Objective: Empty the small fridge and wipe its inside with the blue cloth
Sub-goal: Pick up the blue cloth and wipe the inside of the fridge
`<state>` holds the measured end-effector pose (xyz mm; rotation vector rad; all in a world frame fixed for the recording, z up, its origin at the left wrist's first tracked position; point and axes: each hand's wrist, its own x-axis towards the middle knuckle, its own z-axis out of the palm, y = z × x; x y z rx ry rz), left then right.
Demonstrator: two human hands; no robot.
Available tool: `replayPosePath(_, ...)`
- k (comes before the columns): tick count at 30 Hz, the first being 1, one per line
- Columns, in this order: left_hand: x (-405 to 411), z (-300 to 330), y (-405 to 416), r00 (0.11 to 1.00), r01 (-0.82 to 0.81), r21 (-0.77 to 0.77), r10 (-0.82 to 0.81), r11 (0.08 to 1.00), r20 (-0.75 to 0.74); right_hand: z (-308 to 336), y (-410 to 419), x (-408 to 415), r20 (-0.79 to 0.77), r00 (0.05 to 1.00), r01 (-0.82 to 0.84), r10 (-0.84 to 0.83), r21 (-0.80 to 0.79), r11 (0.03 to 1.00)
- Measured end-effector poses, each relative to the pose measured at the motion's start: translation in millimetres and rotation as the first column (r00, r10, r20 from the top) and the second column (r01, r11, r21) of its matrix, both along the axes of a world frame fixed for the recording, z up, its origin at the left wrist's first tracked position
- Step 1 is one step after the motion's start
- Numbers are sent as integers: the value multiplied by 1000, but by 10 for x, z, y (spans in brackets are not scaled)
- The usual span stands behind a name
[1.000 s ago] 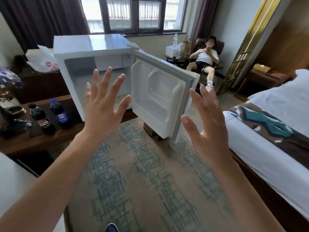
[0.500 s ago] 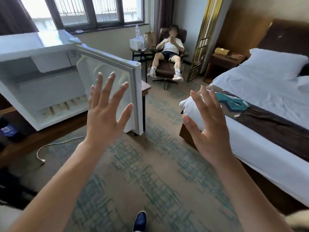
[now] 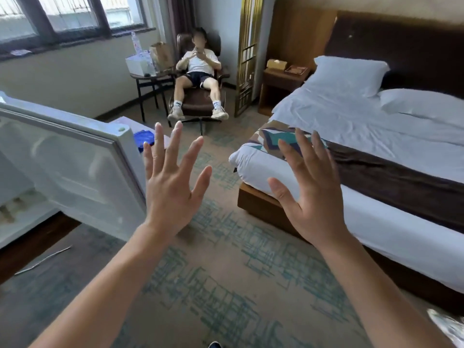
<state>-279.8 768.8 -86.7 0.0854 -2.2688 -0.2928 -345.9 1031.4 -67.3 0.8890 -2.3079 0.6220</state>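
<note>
Left hand (image 3: 173, 187) raised at centre frame, fingers straight and spread apart, held nothing. Right hand (image 3: 310, 194) at 3 o'clock of it, same: splayed, empty. Small fridge (image 3: 15, 187) at 9 o'clock, door (image 3: 75, 169) swung open, interior only partly in frame. Blue cloth (image 3: 143, 139) just past door's top corner, at 11 o'clock of left hand, partly hidden behind fingertips. Bed (image 3: 376, 151) at 2 o'clock.

Bare sleeveless forearms, dark shoe (image 3: 215, 344)
</note>
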Motion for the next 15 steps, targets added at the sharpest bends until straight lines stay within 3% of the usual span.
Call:
replayPosePath(9,-806,-161,-150,995,-32,6,32,999,90,-171,-167,-830,80,996,29,-26,-25,999)
replayPosePath(15,-1400,-388,-306,977,-190,21,187,982,100,-359,-354,-1725,101,991,-85,87,-23,996)
